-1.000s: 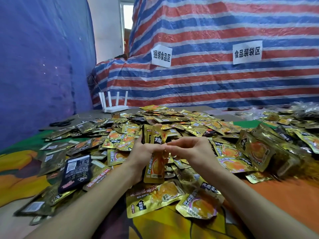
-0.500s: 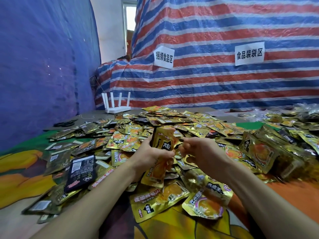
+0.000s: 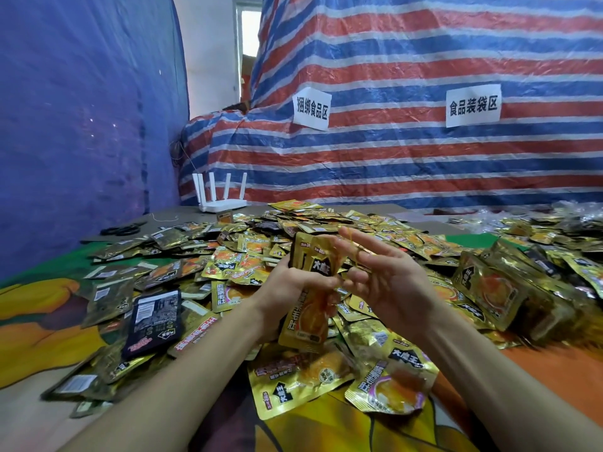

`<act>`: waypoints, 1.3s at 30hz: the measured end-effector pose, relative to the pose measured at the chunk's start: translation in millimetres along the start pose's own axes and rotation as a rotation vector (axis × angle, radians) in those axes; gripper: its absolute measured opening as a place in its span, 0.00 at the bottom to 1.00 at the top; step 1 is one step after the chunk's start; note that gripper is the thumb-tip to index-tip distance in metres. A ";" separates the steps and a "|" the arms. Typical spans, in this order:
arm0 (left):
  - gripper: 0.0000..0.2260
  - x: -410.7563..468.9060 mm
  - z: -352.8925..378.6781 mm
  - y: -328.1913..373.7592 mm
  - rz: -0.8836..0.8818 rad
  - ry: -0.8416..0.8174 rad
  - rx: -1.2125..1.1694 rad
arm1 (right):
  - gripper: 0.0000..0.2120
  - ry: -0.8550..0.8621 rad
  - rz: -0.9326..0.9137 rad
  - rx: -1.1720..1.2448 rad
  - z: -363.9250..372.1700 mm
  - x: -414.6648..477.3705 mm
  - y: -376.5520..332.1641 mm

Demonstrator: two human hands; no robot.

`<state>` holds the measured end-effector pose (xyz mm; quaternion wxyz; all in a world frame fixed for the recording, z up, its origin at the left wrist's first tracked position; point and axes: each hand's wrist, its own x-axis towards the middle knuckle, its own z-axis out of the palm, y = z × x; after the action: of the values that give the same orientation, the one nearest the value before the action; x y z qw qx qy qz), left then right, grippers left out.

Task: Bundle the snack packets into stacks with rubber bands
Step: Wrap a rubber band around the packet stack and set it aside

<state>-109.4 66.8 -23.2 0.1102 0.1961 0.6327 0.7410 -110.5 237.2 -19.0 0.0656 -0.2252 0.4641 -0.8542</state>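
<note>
Beyond the grip a striped tarpaulin (image 3: pixel 424 164) is hung. To the grip's left a blue sheet (image 3: pixel 81 125) is draped. Daylight is admitted by a window (image 3: pixel 251 31) between them.

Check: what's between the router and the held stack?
Head view: loose gold packets heaped from the router to the stack the left hand grips.

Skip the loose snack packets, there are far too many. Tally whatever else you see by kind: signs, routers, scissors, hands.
White paper signs: 2
White router: 1
Black scissors: 1
Hands: 2 (left hand grips a packet stack; right hand stretches a rubber band)
Total: 6
</note>
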 end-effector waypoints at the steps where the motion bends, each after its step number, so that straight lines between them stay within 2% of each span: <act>1: 0.10 -1.6 1.7 -0.4 -0.009 0.013 0.003 | 0.19 0.003 0.000 -0.062 0.1 -0.6 0.9; 4: 0.16 1.6 2.4 -1.4 -0.007 0.233 0.068 | 0.19 0.046 -0.054 -0.240 -3.9 -2.3 2.4; 5: 0.18 3.4 1.8 -1.1 -0.006 0.309 0.025 | 0.20 0.071 -0.066 -0.298 -5.5 -3.0 3.0; 8: 0.23 9.0 -2.9 0.6 0.020 0.472 -0.287 | 0.27 0.143 -0.050 -0.436 -5.1 -4.6 9.7; 10: 0.25 10.8 -5.8 1.9 0.085 0.530 -0.446 | 0.27 0.155 -0.037 -0.507 1.6 -5.6 17.6; 14: 0.23 11.7 -8.7 2.1 0.268 0.670 -0.497 | 0.19 0.061 -0.039 -0.541 15.8 -8.6 31.4; 19: 0.18 14.5 -3.5 2.0 0.335 0.750 -0.517 | 0.18 0.093 -0.076 -0.525 21.7 -9.2 41.4; 22: 0.16 17.2 1.0 0.9 0.265 0.751 -0.564 | 0.26 0.102 -0.115 -0.589 23.8 -10.3 46.7; 24: 0.19 19.5 1.8 -1.9 0.181 0.722 -0.527 | 0.30 0.118 -0.122 -0.609 24.3 -10.1 49.0; 29: 0.32 16.4 5.2 -6.0 -0.013 0.592 -0.446 | 0.29 0.145 -0.215 -0.832 23.1 -10.7 49.6; 33: 0.29 15.1 4.0 -4.4 -0.033 0.512 -0.420 | 0.30 0.163 -0.272 -0.854 22.5 -11.3 51.2; 39: 0.17 14.4 10.0 -6.2 -0.059 0.441 -0.377 | 0.23 0.273 -0.293 -0.840 23.6 -8.9 51.2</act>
<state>-118.6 82.8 -25.9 0.0260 -0.0123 0.4982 0.8666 -97.1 193.3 -53.0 -0.2144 -0.1810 0.7375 -0.6142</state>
